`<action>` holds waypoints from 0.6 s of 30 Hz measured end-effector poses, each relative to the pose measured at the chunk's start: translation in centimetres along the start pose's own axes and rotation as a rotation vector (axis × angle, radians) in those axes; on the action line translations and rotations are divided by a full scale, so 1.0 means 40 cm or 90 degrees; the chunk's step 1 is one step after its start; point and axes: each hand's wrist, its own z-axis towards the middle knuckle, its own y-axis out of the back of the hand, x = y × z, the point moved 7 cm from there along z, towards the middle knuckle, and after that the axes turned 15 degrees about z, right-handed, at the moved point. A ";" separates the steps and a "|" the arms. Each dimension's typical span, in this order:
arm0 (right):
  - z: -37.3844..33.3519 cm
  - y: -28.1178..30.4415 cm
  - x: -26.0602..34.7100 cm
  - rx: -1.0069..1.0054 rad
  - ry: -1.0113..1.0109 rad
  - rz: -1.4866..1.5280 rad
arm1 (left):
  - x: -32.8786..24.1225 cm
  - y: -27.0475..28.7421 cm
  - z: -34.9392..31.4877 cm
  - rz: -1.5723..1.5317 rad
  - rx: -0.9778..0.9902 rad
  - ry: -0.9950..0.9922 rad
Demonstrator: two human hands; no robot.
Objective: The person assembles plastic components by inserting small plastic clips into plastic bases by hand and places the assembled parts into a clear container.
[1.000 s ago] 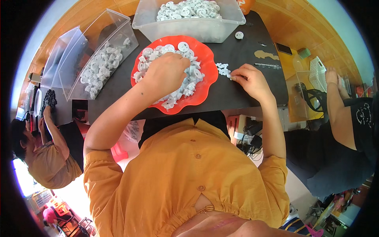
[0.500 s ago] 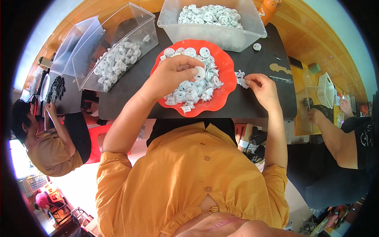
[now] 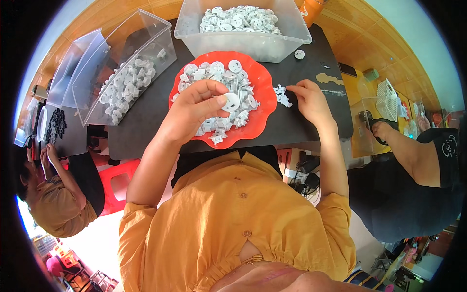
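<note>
Centrally, the left hand (image 3: 198, 108) pinches a white disc (image 3: 231, 102) over a red bowl (image 3: 265, 92). The right hand (image 3: 313, 103) is at small pieces (image 3: 282, 97), its grip unclear.

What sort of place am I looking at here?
Probably a small assembly workshop: a red bowl and a clear tub hold heaps of small white parts, and another person is at a side table with a pile of black pieces.

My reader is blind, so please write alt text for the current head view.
The left hand holds a round white part above a red bowl of mixed white pieces; the right hand is beside small white bits on a dark table.
</note>
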 end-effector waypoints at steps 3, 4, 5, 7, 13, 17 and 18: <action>-0.047 0.029 0.019 -0.023 0.012 -0.048 | -0.001 0.013 -0.021 -0.009 -0.030 0.013; -0.066 0.034 0.020 -0.021 0.008 -0.049 | -0.003 0.017 -0.028 -0.011 -0.028 0.015; -0.085 0.039 0.024 -0.025 0.019 -0.036 | -0.005 0.018 -0.031 -0.013 -0.026 0.017; -0.110 0.043 0.036 -0.030 0.023 -0.020 | -0.010 0.010 -0.030 -0.023 -0.020 0.019; -0.127 0.029 0.074 -0.012 0.095 -0.017 | -0.007 -0.029 -0.024 -0.012 0.020 0.025; -0.162 0.035 0.073 0.002 0.129 0.025 | -0.004 -0.033 -0.030 -0.032 0.018 0.023; -0.169 0.040 0.068 -0.044 0.126 0.031 | -0.002 -0.037 -0.031 -0.031 0.018 0.025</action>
